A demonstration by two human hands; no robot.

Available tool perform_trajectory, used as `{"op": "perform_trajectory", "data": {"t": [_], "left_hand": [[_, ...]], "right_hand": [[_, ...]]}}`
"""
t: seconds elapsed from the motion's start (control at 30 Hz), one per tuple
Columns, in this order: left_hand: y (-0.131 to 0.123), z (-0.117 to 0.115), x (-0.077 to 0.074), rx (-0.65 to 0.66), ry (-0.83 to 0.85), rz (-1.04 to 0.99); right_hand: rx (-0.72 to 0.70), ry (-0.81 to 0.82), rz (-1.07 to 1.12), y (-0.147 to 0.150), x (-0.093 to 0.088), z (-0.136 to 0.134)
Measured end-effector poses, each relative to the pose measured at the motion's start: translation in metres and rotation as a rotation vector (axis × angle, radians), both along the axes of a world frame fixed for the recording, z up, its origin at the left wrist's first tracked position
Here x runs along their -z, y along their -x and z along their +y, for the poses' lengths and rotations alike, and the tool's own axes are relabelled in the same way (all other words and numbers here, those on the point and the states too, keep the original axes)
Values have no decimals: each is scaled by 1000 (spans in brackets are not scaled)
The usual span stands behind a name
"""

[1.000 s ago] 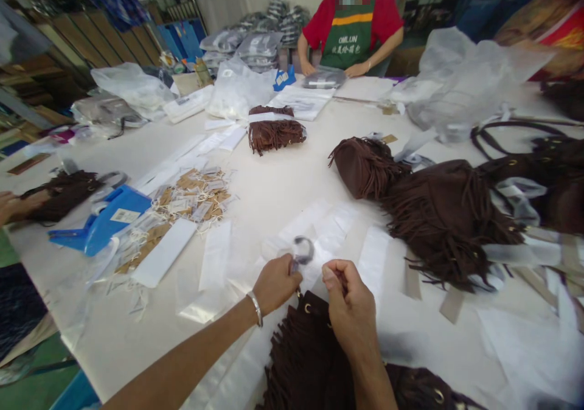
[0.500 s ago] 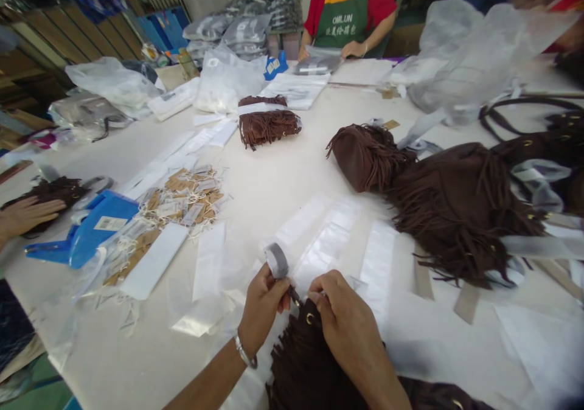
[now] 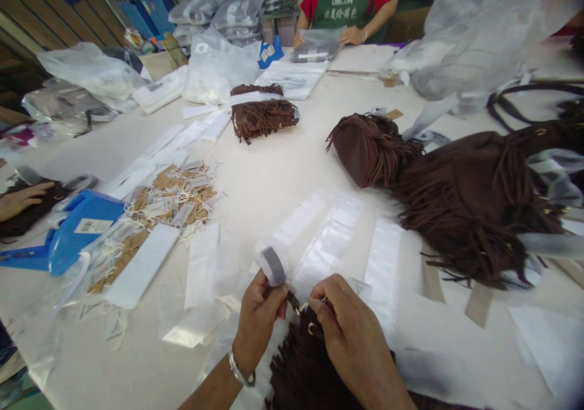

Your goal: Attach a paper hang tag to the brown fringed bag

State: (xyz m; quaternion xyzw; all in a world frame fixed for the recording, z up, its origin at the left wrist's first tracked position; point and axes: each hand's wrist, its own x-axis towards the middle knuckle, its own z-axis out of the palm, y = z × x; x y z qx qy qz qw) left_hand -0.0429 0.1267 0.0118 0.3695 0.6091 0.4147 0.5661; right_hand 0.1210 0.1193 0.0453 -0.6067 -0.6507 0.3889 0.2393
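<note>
A dark brown fringed bag [image 3: 301,367] with gold eyelets lies at the bottom centre, partly under my right hand. My left hand [image 3: 261,306], with a silver bracelet at the wrist, pinches a dark strap end with a metal clasp beside the bag's top edge. A grey-wrapped loop [image 3: 272,266] of the strap stands up above those fingers. My right hand [image 3: 344,322] is closed at the bag's edge by the eyelets, its fingertips on something small and pale that I cannot make out.
Paper tags [image 3: 182,200] with white strings and a blue tape dispenser [image 3: 86,230] lie left. Fringed bags [image 3: 469,197] are piled right; a wrapped one [image 3: 262,115] lies further back. A co-worker's hand [image 3: 22,202] rests at the left edge; another person [image 3: 344,8] stands across the table.
The view has shifted a little, so the far items sit higher and the left items further left. Both hands keep their hold by the bag's edge, and the grey-wrapped loop leans slightly more left.
</note>
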Motion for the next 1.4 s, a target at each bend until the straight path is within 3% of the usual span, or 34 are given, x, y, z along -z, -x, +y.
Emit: {"op": "perform_trajectory", "data": {"t": [0.87,1.2,1.4], "left_hand": [[-2,0,-1,-40,2,-41],[-1,0,0,-32,4,-49],[1,-1,1,-19,0,-57]], "right_hand": [[12,30,-142,5,1,-1],[-47,49,-99,4,1,-1],[31,34,7,-2,-2,-1]]}}
